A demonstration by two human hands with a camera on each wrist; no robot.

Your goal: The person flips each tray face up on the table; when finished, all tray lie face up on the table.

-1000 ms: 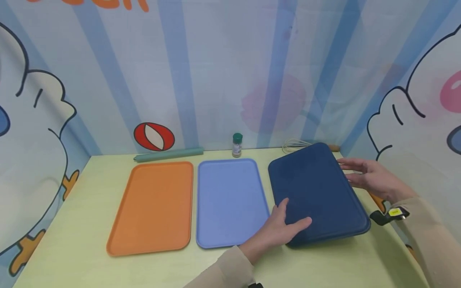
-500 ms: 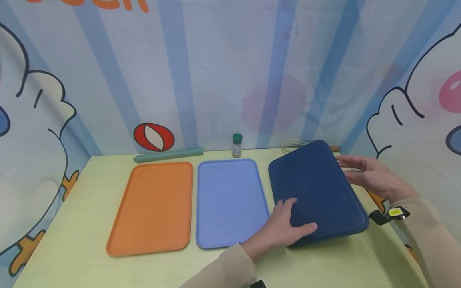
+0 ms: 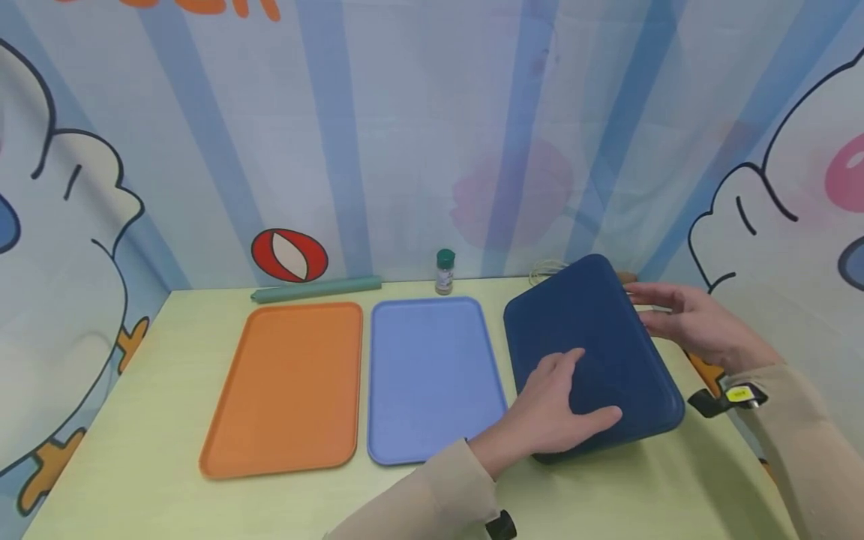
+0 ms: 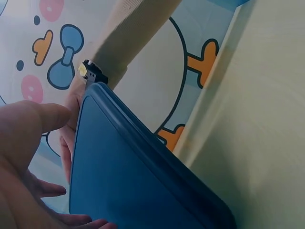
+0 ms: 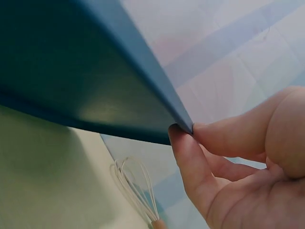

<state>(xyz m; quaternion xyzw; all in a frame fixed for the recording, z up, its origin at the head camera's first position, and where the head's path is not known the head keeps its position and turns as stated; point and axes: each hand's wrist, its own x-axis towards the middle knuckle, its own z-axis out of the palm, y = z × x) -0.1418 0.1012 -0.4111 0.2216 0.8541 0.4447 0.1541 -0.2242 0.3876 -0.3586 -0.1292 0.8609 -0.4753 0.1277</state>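
A dark blue tray stands tilted on the right of the table, its right side raised and its left edge low. My right hand pinches the raised right edge; in the right wrist view thumb and finger meet at the rim of the dark blue tray. My left hand is over the tray's near left part with thumb and fingers spread. In the left wrist view the open left hand is beside the dark blue tray. Contact of the left hand with the tray cannot be made out.
A light blue tray lies flat in the middle, an orange tray to its left. Along the back wall are a teal stick, a small jar with a green lid and a whisk, partly behind the dark tray.
My right hand has raised the dark blue tray's right side a little more, tilting it further. My left hand has moved right and away from me, farther over the tray.
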